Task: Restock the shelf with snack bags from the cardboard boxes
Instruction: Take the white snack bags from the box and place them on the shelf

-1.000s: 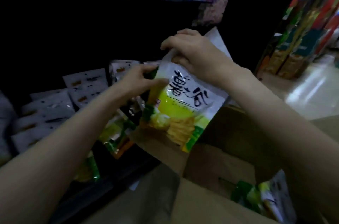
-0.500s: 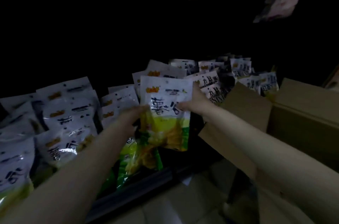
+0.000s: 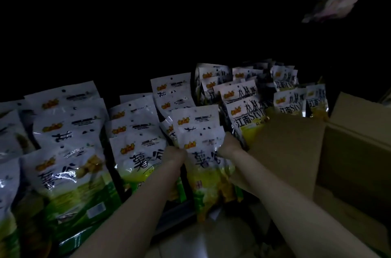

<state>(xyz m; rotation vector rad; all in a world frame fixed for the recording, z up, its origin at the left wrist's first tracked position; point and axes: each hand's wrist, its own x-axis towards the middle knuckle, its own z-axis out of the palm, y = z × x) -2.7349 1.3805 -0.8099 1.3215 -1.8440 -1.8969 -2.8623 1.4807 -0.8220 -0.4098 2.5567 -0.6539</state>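
- Here the snack bag (image 3: 203, 164), white on top and yellow-green below, stands at the near front of a row on the dark shelf (image 3: 175, 211), its lower edge at the shelf lip.
- The left hand (image 3: 174, 155) grips its left edge; the right hand (image 3: 229, 147) grips its right edge, fingers hidden behind the bag.
- More matching bags (image 3: 69, 169) fill rows to the left, and other white bags (image 3: 249, 109) stand far right.
- An open cardboard box (image 3: 349, 152) sits just right of the shelf, one flap (image 3: 285, 141) leaning against the far-right bags.
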